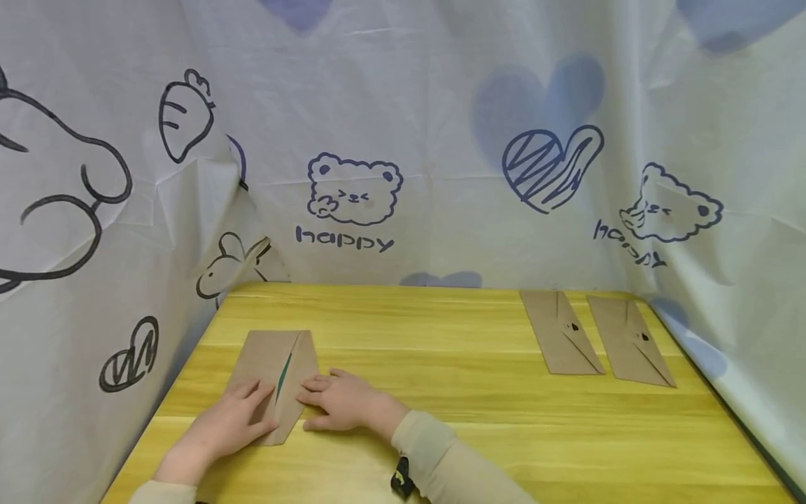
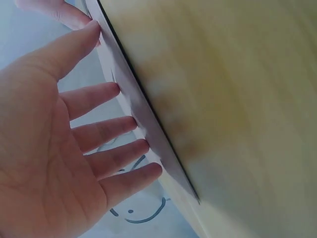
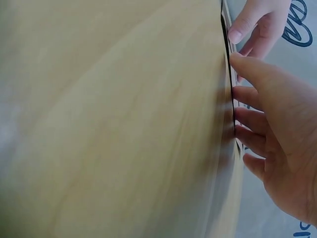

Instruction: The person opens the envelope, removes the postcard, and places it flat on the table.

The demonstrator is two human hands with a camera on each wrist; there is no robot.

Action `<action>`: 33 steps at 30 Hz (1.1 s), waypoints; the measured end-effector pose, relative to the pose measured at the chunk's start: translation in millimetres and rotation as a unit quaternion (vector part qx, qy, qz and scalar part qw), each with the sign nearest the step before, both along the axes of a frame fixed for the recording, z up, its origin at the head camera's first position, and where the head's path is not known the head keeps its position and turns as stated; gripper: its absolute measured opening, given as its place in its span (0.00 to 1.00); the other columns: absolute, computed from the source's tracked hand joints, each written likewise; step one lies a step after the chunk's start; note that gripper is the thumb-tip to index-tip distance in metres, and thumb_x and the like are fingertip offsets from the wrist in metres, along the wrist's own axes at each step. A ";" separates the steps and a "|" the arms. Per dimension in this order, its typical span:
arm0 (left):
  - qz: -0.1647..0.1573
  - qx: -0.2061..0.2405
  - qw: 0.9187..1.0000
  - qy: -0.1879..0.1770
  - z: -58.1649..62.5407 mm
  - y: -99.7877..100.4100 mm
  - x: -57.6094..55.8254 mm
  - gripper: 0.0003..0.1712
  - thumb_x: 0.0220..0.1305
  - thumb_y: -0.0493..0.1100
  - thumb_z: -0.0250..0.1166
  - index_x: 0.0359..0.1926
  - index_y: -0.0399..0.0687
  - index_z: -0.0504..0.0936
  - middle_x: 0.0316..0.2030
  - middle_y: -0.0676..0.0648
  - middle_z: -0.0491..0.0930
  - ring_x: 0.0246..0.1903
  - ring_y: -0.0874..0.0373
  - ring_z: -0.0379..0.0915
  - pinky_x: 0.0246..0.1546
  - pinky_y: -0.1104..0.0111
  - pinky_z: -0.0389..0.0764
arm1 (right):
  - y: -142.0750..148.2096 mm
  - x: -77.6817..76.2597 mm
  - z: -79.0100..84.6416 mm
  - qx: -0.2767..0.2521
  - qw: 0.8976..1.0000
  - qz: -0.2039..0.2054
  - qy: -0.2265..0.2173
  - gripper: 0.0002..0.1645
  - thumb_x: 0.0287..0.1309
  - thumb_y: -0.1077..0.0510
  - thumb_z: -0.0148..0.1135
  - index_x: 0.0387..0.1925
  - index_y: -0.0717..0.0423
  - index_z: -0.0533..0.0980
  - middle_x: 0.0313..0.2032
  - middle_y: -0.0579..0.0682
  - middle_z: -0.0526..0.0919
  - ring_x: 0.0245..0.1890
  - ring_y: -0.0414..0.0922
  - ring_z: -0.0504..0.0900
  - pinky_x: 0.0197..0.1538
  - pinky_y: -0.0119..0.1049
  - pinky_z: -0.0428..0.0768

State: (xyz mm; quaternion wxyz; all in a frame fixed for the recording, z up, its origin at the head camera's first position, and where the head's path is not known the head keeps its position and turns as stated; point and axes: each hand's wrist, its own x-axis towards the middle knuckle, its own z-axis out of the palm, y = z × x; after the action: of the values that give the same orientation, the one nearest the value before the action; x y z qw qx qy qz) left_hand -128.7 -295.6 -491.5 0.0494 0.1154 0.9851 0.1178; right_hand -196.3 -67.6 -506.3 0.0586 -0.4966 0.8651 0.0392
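Note:
A brown paper envelope lies on the left part of the table, its flap seam gaping slightly so that a green strip shows inside. My left hand rests on its left side, fingers spread and nearly straight, the thumb by the lower edge. On the opposite side, my right hand touches the envelope's right edge with its fingertips. In the left wrist view the envelope appears nearly edge-on under the extended fingers. The right wrist view shows relaxed fingers along the same edge, with the left thumb close by.
Two more brown envelopes with small dark marks lie side by side at the far right of the wood-grain table. White cloth with drawings encloses the table at the back and sides. A dark patterned item hangs by the right sleeve.

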 end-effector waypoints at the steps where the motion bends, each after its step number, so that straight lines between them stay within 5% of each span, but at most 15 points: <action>1: 0.000 -0.001 1.000 0.003 0.4 0.9 0.0 0.41 0.59 0.62 0.66 0.65 0.41 0.73 0.64 0.28 0.68 0.63 0.29 0.64 0.52 0.39 0.75 | -0.2 -0.1 -0.1 -0.001 1.000 0.000 0.002 0.37 0.68 0.29 0.40 0.73 0.37 0.59 0.74 0.41 0.59 0.74 0.38 0.59 0.75 0.42 0.59; 14: 0.019 -0.029 0.999 0.017 5.2 15.1 -6.6 0.36 0.55 0.51 0.66 0.62 0.36 0.74 0.60 0.27 0.71 0.59 0.28 0.67 0.52 0.39 0.75 | -1.2 0.8 6.1 -0.006 1.000 -0.014 -0.014 0.35 0.69 0.32 0.42 0.73 0.37 0.60 0.74 0.41 0.59 0.74 0.37 0.59 0.75 0.43 0.60; 29: 0.015 -0.047 0.998 0.040 7.7 18.6 -9.1 0.35 0.53 0.51 0.68 0.61 0.40 0.76 0.59 0.31 0.74 0.58 0.30 0.68 0.51 0.39 0.75 | -1.7 -0.1 1.2 -0.008 1.000 -0.018 -0.022 0.35 0.69 0.32 0.42 0.73 0.36 0.59 0.74 0.40 0.59 0.74 0.36 0.58 0.75 0.42 0.60; 33: -0.009 -0.031 0.998 0.047 6.8 15.2 -8.8 0.32 0.53 0.51 0.68 0.59 0.42 0.77 0.58 0.34 0.76 0.57 0.32 0.71 0.52 0.41 0.76 | -1.9 0.2 1.1 -0.007 1.000 -0.018 -0.023 0.35 0.69 0.32 0.41 0.73 0.35 0.59 0.74 0.40 0.58 0.74 0.36 0.57 0.75 0.42 0.59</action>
State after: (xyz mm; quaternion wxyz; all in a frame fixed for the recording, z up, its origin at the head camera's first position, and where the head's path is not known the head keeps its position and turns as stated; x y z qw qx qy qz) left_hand -137.5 -280.4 -484.7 0.0077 0.1276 0.9885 0.0813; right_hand -196.1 -69.5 -505.2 0.0759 -0.4818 0.8728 0.0205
